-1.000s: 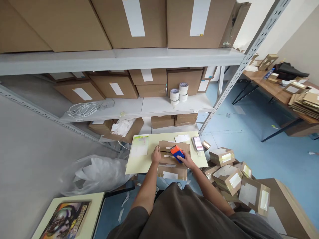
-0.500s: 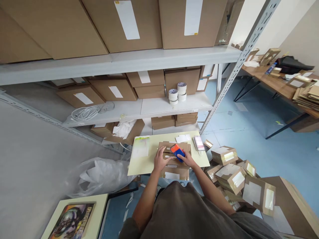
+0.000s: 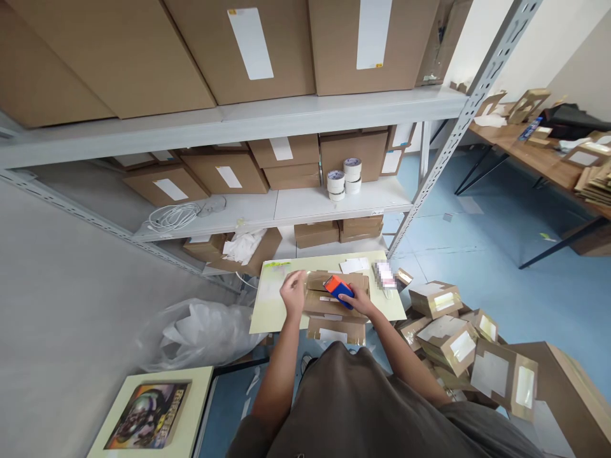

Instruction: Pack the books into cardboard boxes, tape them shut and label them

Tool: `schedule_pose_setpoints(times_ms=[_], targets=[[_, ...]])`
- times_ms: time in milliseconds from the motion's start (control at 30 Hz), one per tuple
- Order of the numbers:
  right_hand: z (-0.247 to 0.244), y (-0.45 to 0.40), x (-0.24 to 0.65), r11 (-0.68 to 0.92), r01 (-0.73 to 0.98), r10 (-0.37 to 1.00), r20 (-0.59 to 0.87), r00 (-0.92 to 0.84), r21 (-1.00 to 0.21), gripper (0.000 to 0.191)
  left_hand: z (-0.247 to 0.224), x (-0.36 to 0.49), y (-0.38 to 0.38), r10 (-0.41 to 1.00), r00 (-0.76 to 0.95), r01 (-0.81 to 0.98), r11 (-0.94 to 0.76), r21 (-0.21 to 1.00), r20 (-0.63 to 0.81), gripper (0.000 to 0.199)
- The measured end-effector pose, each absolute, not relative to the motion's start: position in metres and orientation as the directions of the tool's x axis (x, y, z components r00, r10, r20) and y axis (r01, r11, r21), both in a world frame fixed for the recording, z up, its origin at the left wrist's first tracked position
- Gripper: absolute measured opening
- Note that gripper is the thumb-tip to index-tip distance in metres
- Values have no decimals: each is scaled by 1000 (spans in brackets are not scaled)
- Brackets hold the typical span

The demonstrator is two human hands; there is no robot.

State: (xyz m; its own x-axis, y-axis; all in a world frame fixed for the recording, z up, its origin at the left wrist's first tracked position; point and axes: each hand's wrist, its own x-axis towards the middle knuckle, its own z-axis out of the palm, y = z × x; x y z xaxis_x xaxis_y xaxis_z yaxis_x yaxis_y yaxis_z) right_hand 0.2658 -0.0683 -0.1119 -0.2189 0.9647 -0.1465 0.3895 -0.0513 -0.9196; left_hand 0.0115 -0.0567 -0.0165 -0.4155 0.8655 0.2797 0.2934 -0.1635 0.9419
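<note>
My right hand [image 3: 359, 299] is wrapped round a blue and orange handheld tool [image 3: 338, 289], held over a brown cardboard box [image 3: 317, 303] on the pale yellow table [image 3: 281, 313]. At the box's left end, my left hand [image 3: 293, 291] is raised with its fingers drawn together; anything between them is too small to make out. Another cardboard piece with a white label [image 3: 333, 334] shows at the table's near edge, by my body.
Metal shelves [image 3: 344, 202] with boxes and white tape rolls [image 3: 335, 182] stand ahead. Packed boxes [image 3: 443, 343] pile up at the right. A clear plastic bag [image 3: 205, 334] lies left, above a board with a picture box [image 3: 147, 415].
My left hand has moved left, off the middle of the box to its left end, and its fingers have come together. My right hand still holds the tool over the box.
</note>
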Motion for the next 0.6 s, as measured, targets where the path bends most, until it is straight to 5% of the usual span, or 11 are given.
schedule_pose_setpoints(times_ms=[267, 467, 600], targets=[[-86, -51, 275, 8, 504, 916, -195, -349, -864, 43, -87, -43, -21, 717, -669, -134, 147, 980, -199, 58], [-77, -36, 275, 15, 530, 866, -255, -431, -848, 41, -151, -46, -22, 651, -506, -429, 379, 820, -566, 41], [-77, -32, 278, 5, 537, 841, -287, -458, -844, 45, -176, -41, -21, 617, -428, -482, 462, 744, -661, 22]])
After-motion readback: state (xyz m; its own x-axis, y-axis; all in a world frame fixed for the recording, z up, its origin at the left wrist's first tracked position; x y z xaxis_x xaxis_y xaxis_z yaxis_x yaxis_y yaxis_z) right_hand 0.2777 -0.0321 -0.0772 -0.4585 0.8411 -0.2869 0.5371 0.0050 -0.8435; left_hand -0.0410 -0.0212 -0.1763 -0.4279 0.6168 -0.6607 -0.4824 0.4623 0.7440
